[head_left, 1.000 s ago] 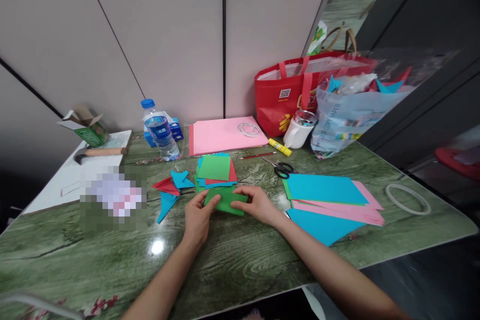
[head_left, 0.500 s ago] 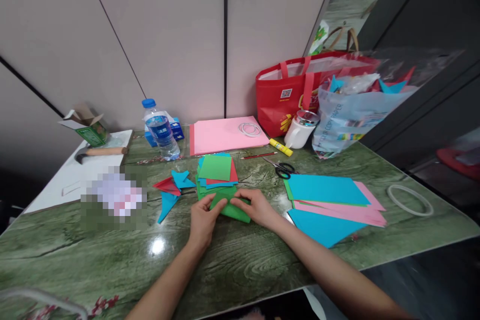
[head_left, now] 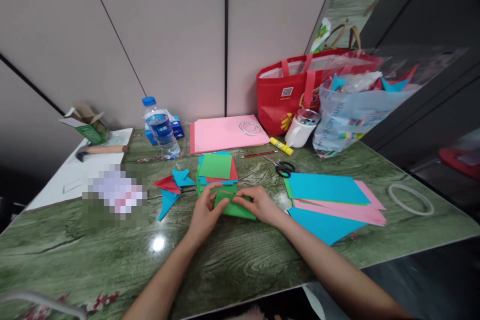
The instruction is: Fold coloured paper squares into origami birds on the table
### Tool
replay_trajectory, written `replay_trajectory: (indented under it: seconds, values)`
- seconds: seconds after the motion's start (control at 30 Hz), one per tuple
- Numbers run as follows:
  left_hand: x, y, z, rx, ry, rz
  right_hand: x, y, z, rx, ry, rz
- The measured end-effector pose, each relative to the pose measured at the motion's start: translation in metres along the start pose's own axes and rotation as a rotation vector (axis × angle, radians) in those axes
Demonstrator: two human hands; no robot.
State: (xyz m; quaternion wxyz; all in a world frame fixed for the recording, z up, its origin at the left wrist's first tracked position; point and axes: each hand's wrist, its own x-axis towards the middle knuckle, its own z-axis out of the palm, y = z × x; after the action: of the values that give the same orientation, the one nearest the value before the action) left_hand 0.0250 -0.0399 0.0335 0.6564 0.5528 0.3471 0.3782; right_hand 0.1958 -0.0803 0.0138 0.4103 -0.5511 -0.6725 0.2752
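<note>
Between my two hands is a folded piece of green paper (head_left: 240, 211), just in front of a stack of coloured paper squares (head_left: 216, 166). My left hand (head_left: 207, 210) pinches its left part, with the thumb on the near side and the fingers behind. At the right part, my right hand (head_left: 258, 204) grips the paper between thumb and fingers. Left of the stack lie folded red and blue paper shapes (head_left: 171, 186). The stack's lower sheets are partly hidden by the left hand and the held paper.
Scissors (head_left: 283, 168), a pencil (head_left: 259, 154) and a glue stick (head_left: 281, 146) lie behind the hands. Blue and pink sheets (head_left: 326, 189) are at right. Farther back stand a water bottle (head_left: 162, 130), a white mug (head_left: 300, 131) and a red bag (head_left: 279, 95). A hammer (head_left: 103, 150) lies at left.
My hands have shifted slightly to the right with the green paper. More of its near face shows now, and my left fingers are raised more at its back edge.
</note>
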Motion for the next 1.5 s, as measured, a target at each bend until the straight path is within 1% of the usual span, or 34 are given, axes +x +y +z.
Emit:
replay_trajectory:
  seconds: [0.07, 0.13, 0.2, 0.27, 0.33, 0.4, 0.47, 0.53, 0.6, 0.7, 0.83, 0.9, 0.97, 1.03, 1.1, 1.3, 1.4, 1.5]
  values:
    - [0.000, 0.006, -0.003, 0.038, -0.114, 0.053, 0.000, 0.000, -0.003, 0.004, -0.036, -0.005]
    - [0.000, 0.010, -0.006, 0.134, -0.191, 0.076, 0.000, 0.000, -0.008, 0.015, -0.075, 0.000]
    - [0.000, 0.012, -0.009, 0.189, -0.245, 0.034, -0.001, 0.000, -0.012, 0.026, -0.116, 0.011]
    - [0.001, 0.011, -0.011, 0.166, -0.264, -0.063, -0.001, 0.000, -0.015, 0.034, -0.153, 0.014]
    - [0.002, 0.008, -0.010, 0.130, -0.250, -0.153, -0.001, 0.001, -0.016, 0.036, -0.175, 0.015]
    - [0.002, 0.004, -0.009, 0.127, -0.219, -0.172, 0.000, 0.003, -0.016, 0.040, -0.173, 0.029]
    - [0.003, 0.000, -0.007, 0.142, -0.162, -0.115, 0.002, 0.005, -0.016, 0.062, -0.129, 0.059]
    - [0.003, -0.004, -0.005, 0.164, -0.080, -0.049, 0.004, 0.007, -0.015, 0.122, -0.033, 0.114]
    - [0.004, -0.008, -0.004, 0.183, 0.003, -0.011, 0.005, 0.007, -0.013, 0.214, 0.078, 0.179]
    - [0.004, -0.013, -0.005, 0.187, 0.099, 0.030, 0.004, 0.002, -0.005, 0.300, 0.168, 0.246]
    - [0.003, -0.016, -0.004, 0.189, 0.151, 0.084, 0.002, -0.005, 0.009, 0.229, 0.266, 0.257]
    - [0.001, -0.016, -0.003, 0.187, 0.157, 0.100, 0.003, -0.007, 0.014, 0.299, 0.305, 0.287]
    - [0.000, -0.015, -0.002, 0.171, 0.162, 0.106, 0.003, -0.008, 0.018, 0.444, 0.301, 0.359]
    - [0.000, -0.016, -0.002, 0.152, 0.165, 0.103, 0.004, -0.009, 0.020, 0.587, 0.252, 0.433]
    - [0.000, -0.017, -0.003, 0.134, 0.168, 0.095, 0.003, -0.012, 0.020, 0.668, 0.201, 0.479]
    - [0.001, -0.019, -0.005, 0.042, 0.146, 0.025, 0.002, -0.019, 0.015, 0.742, 0.131, 0.514]
    - [0.000, -0.016, -0.004, 0.017, 0.132, -0.004, 0.001, -0.019, 0.014, 0.735, 0.161, 0.502]
    - [-0.001, -0.012, -0.003, 0.049, 0.116, -0.020, 0.002, -0.017, 0.014, 0.730, 0.186, 0.495]
